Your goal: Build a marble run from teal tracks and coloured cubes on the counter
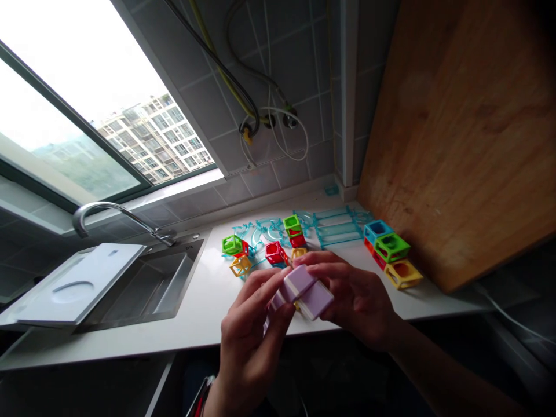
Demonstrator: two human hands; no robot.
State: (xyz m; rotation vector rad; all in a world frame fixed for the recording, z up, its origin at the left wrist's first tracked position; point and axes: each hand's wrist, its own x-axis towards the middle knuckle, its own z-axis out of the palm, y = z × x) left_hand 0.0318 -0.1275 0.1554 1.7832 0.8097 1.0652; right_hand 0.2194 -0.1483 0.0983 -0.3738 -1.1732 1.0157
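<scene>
Both hands are closed on a cluster of joined lilac blocks [316, 299] with pale edges, held above the counter's front edge. My left hand [254, 318] grips it from the left, thumb below and fingers on top. From the right, my right hand [354, 289] pinches the far side, and its fingertips are partly hidden behind the blocks. Just beyond the hands lie hollow plastic cubes: a red cube [274, 253], a green cube [292, 223] and a yellow cube [299, 253]. The cluster's underside is mostly covered by the fingers.
Clear blue plastic track pieces [339, 233] lie along the back of the white counter [204, 301]. More coloured cubes [392, 248] are stacked at the right, beside a leaning wooden board [460, 133]. A sink [147, 289] with a faucet [117, 207] and a white panel [87, 284] is at left.
</scene>
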